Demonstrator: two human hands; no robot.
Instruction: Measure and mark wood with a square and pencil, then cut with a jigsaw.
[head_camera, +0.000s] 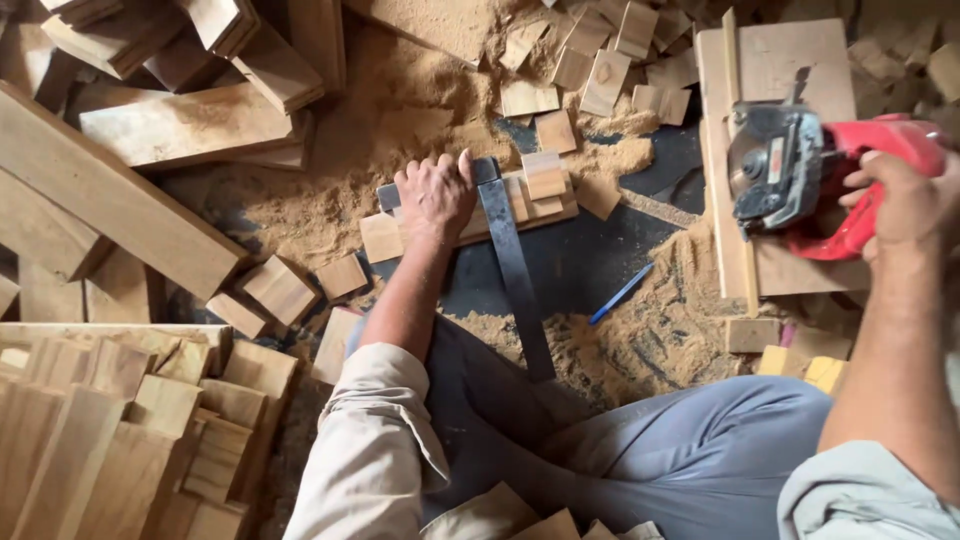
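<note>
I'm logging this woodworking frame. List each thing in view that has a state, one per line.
Left hand: pressed flat on the metal square.
Metal square: lying across a wood strip.
Right hand: fingers closed round the red saw handle.
Circular saw: resting on a board.
Blue pencil: lying loose on the floor.
Sawdust: heaped around offcuts.

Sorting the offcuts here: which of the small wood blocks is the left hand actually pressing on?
The long strip under the left hand, the one the dark metal square lies across. The other blocks lie loose in the sawdust, untouched.
</note>
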